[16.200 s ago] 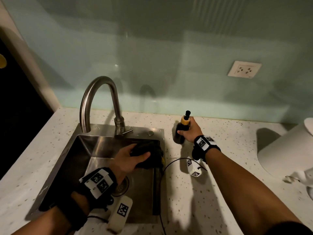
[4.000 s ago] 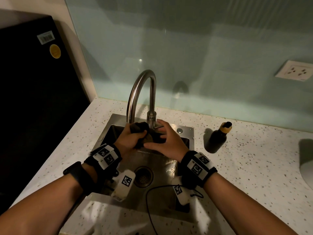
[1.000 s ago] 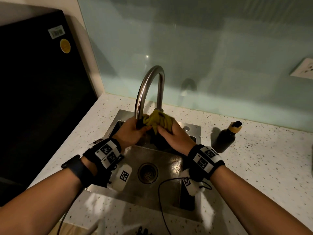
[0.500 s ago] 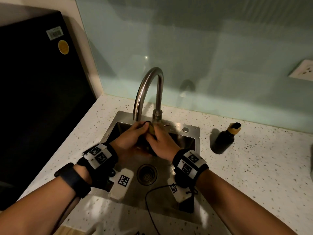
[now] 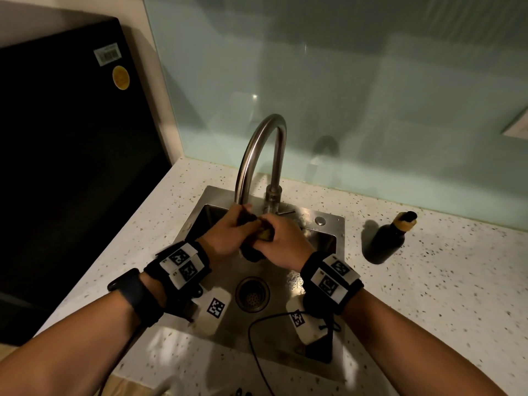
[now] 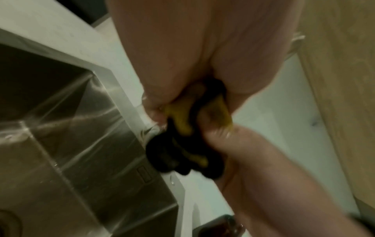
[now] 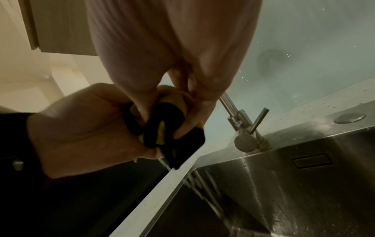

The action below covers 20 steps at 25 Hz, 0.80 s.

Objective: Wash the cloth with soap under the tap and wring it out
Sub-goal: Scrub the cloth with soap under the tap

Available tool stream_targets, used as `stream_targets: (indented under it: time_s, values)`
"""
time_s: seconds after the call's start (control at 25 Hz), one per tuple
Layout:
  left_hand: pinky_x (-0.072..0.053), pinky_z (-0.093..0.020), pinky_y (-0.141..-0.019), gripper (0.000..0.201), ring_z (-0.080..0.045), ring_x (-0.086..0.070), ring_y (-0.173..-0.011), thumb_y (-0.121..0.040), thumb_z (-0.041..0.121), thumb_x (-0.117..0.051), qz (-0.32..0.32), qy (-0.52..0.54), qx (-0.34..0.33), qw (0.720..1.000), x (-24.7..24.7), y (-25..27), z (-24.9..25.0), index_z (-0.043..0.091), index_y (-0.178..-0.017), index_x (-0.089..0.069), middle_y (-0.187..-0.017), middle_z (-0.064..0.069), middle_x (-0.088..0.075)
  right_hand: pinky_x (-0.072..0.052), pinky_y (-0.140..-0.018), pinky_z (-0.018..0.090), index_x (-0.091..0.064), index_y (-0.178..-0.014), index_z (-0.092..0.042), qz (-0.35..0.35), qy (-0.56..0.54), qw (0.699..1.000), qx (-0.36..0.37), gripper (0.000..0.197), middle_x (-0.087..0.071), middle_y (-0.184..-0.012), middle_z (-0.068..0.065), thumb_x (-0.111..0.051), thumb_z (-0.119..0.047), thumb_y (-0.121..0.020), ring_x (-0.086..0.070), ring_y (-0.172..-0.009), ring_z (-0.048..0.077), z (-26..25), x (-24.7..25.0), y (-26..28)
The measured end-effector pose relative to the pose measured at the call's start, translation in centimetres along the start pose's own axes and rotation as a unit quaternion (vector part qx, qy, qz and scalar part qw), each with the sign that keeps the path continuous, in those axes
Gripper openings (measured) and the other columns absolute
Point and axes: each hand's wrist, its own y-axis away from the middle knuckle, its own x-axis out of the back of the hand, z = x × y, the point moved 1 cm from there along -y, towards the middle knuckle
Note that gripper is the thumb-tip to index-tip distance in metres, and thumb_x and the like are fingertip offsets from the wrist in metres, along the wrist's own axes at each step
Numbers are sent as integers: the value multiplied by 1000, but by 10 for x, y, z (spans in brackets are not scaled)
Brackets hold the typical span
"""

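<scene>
Both hands met over the back part of the steel sink (image 5: 328,244), directly below the outlet of the arched tap (image 5: 258,150). The left hand (image 5: 228,237) had its fingers curled tightly round one end of the black-and-yellow cloth (image 5: 264,234); the right hand (image 5: 285,242) had its fingers and thumb curled round the other end, so that the cloth was bunched and compressed between the two palms, with only a small yellow patch and dark folds showing from the head view. In the left wrist view the cloth (image 6: 182,147) bulged out below the clenched fingers as a dark wad streaked with yellow. In the right wrist view the cloth (image 7: 168,128) was pinched between the right thumb and fingers, and thin streams of water ran down from it into the basin, beside the tap's base and lever (image 7: 257,120). The drain strainer (image 5: 253,292) lay in the sink floor just nearer the person than the hands. A dark soap bottle (image 5: 390,241) with a tan collar stood upright on the speckled countertop (image 5: 428,295) to the right of the sink, well apart from both hands. A black appliance (image 5: 71,152) stood to the left against the wall, and a pale green glass backsplash (image 5: 371,95) rose behind the tap
</scene>
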Motion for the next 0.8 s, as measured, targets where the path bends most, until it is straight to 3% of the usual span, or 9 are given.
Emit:
stream_targets:
  time_s: [0.08,0.12,0.2,0.28,0.4,0.48,0.6,0.72,0.8]
  values:
    - [-54,-50,-95,53,-29,-66,-110,-89,17,-68,-50,37,3,998,4,0,3,23,-135,-42,-123,-13,-62,-48,-78,17,-52,-104,-29,44,-14,999,5,36,-57,-96,-14,-79,-24,-80,-58,-88,2,4,2,1]
    - [-56,-47,-93,56,-27,-66,-111,-88,24,-69,-70,51,12,996,3,1,5,27,-137,-42,-125,-10,-63,-48,-79,16,-49,-104,-29,68,-16,997,13,40,-55,-98,-15,-80,-24,-79,-55,-89,0,4,2,2]
    - [-58,-41,-86,41,-26,-67,-110,-93,36,-59,-90,58,42,993,-3,6,11,27,-132,-49,-124,-11,-65,-52,-89,23,-45,-111,-26,80,0,996,29,52,-54,-110,-8,-83,-26,-74,-54,-99,6,2,0,2]
    - [-56,-43,-87,33,-31,-65,-111,-97,32,-53,-55,48,56,996,-5,1,7,19,-128,-52,-125,-18,-64,-51,-98,32,-37,-125,-23,41,6,999,21,78,-46,-128,2,-88,-31,-67,-50,-115,15,4,-5,1]
    - [-56,-38,-85,34,-33,-65,-110,-99,24,-53,9,30,25,999,-4,-6,0,9,-129,-50,-122,-22,-65,-42,-109,36,-21,-143,-38,-12,-47,999,17,109,-35,-147,-1,-89,-45,-58,-42,-131,15,7,-5,-1]
    - [-56,-33,-84,30,-26,-67,-102,-100,24,-51,33,-18,-13,999,-6,-5,3,7,-125,-53,-111,-16,-68,-46,-107,37,-32,-143,-32,-35,-69,996,34,100,-49,-140,-3,-86,-45,-60,-51,-126,13,7,-2,0]
    - [-57,-33,-82,30,-21,-68,-92,-100,27,-49,21,-66,-21,997,-7,-3,9,4,-115,-59,-100,-12,-69,-53,-97,36,-53,-122,-27,-6,-68,997,41,62,-64,-117,-6,-85,-28,-69,-62,-109,10,7,-1,2]
    - [-60,-30,-68,37,-22,-69,-93,-94,26,-61,-43,-55,26,997,3,-1,13,13,-127,-49,-110,-13,-66,-58,-87,36,-60,-99,-26,53,-56,996,53,30,-68,-99,-5,-81,-24,-77,-67,-94,11,15,-4,1]
    - [-60,-31,-66,48,-25,-69,-101,-89,22,-68,-53,-14,39,998,11,3,14,24,-131,-45,-117,-10,-66,-58,-81,32,-61,-88,-24,100,-35,993,53,17,-68,-91,-4,-77,-23,-82,-67,-87,11,18,0,1]
